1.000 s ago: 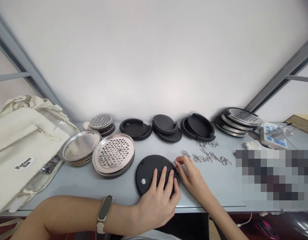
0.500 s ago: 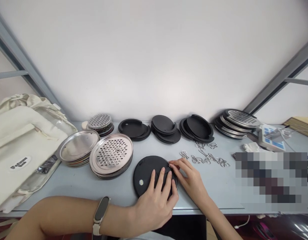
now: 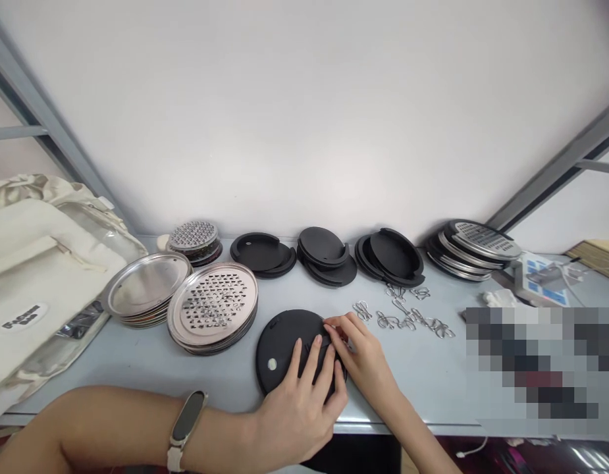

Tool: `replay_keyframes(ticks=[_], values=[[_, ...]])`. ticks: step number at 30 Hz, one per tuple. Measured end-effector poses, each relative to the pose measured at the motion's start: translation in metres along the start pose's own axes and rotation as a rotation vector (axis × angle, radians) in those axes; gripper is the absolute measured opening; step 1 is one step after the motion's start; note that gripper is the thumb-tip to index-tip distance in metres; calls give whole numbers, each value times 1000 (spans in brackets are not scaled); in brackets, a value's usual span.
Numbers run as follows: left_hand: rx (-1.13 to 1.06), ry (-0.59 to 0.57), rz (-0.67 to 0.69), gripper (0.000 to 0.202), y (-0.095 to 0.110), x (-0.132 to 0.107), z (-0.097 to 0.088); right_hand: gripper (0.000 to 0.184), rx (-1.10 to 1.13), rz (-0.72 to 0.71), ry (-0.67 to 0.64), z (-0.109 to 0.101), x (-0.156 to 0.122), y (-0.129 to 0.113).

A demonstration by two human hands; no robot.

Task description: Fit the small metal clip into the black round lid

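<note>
A black round disc [image 3: 279, 342] with a small white dot lies flat at the table's front edge. My left hand [image 3: 299, 401] rests on its near right part, fingers stretched flat over it. My right hand [image 3: 361, 359] sits at the disc's right rim, thumb and fingertips pinched on a small metal wire clip that is barely visible. Loose wire clips [image 3: 403, 316] lie scattered just right of that hand. A dark band is on my left wrist.
Stacks of perforated steel discs [image 3: 212, 306] and plain steel plates [image 3: 146, 286] stand left of the black disc. Several black disc piles [image 3: 326, 253] line the back wall, more steel-and-black stacks [image 3: 475, 247] at the right. A cream bag [image 3: 37, 283] fills the left.
My right hand has slid left from the loose clips onto the disc's right rim, pinched on a clip. My left hand stays on the disc. The view has drifted slightly.
</note>
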State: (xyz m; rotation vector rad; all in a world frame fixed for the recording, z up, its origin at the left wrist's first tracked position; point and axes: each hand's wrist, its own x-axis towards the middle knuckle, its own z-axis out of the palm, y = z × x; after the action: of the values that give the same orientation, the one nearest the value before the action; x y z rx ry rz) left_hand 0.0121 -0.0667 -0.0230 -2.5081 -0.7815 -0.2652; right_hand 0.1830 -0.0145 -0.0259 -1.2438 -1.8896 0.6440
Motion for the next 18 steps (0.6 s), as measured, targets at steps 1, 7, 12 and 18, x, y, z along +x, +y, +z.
replay_keyframes(ticks=[1, 7, 12, 18], values=[[-4, -2, 1, 53, 0, 0, 0, 19, -8, 11, 4, 0, -1, 1], [-9, 1, 0, 53, 1, 0, 2, 15, -24, 72, -24, -3, -6, 7], [-8, 9, 1, 53, 1, 0, 2, 11, -21, 112, -92, -2, -8, 7], [3, 8, -4, 54, 0, 0, 1, 10, 12, 121, -50, 1, -7, 6]])
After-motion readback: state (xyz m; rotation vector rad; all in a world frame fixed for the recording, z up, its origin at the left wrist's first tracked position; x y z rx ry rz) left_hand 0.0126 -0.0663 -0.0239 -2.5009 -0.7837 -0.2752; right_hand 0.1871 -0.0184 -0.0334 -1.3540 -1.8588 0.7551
